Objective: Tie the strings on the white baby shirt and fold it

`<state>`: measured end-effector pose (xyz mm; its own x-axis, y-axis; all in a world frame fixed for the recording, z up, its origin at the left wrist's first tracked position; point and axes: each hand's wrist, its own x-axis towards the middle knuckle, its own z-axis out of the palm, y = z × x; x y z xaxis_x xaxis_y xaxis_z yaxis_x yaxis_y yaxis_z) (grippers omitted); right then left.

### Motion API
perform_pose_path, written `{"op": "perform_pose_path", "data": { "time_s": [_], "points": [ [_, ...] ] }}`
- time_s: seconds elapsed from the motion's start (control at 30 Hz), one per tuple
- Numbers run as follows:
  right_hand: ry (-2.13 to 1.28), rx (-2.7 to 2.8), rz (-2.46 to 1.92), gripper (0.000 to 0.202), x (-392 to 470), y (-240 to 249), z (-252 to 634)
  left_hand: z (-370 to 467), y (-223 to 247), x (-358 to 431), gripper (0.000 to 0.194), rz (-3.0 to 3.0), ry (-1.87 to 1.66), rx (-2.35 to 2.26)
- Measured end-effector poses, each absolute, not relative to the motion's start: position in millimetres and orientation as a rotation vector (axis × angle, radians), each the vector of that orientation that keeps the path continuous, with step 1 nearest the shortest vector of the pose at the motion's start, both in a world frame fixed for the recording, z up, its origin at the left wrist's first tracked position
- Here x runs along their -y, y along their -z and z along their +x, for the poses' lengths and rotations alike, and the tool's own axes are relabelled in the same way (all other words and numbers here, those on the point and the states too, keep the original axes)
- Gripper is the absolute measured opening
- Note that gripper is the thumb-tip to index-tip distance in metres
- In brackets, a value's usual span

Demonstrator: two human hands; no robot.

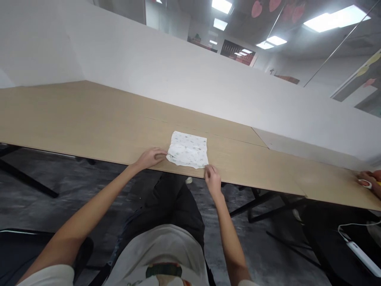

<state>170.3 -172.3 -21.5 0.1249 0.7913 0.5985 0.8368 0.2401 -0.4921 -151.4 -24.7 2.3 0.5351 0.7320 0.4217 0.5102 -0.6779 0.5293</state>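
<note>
A white cloth [189,149] with a small green print lies on the light wooden table [89,115], close to its front edge. Wrinkles run across its middle and lower part. My left hand [150,157] pinches the cloth's lower left corner between thumb and fingers. At the lower right corner, the fingers of my right hand [212,176] are closed on the cloth's edge.
Behind the table stands a white partition [178,83] with glass above it. A person's hand [369,183] with orange and yellow things is at the far right end. A white power strip [363,256] rests on a black chair [333,238] at the lower right.
</note>
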Motion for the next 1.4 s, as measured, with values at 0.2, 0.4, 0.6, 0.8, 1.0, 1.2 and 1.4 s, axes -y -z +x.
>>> {"op": "perform_pose_path", "data": {
  "time_s": [0.2,0.4,0.6,0.8,1.0,1.2,1.4],
  "points": [
    [0.066,1.825,-1.638,0.033,141,12,191,-137,-4,21,0.040,2.586,-0.877,-1.082],
    [0.089,1.870,-1.639,0.028,141,8,191,-135,-1,24,0.037,2.720,-0.868,-1.051],
    [0.112,1.759,-1.506,0.032,157,-22,192,-136,-20,44,0.039,2.682,-1.040,-1.076],
    [0.058,1.653,-1.583,0.032,130,-62,202,-126,-56,34,0.042,2.503,-1.156,-1.096],
    [-0.240,1.561,-1.823,0.031,57,-70,217,-99,-59,-44,0.036,2.235,-1.010,-1.202],
    [-0.304,1.422,-2.088,0.029,22,-34,216,-72,-23,-81,0.027,2.113,-0.800,-1.474],
    [-0.196,1.414,-2.024,0.029,23,-7,217,-67,-2,-76,0.035,2.195,-0.876,-1.524]
  ]
}}
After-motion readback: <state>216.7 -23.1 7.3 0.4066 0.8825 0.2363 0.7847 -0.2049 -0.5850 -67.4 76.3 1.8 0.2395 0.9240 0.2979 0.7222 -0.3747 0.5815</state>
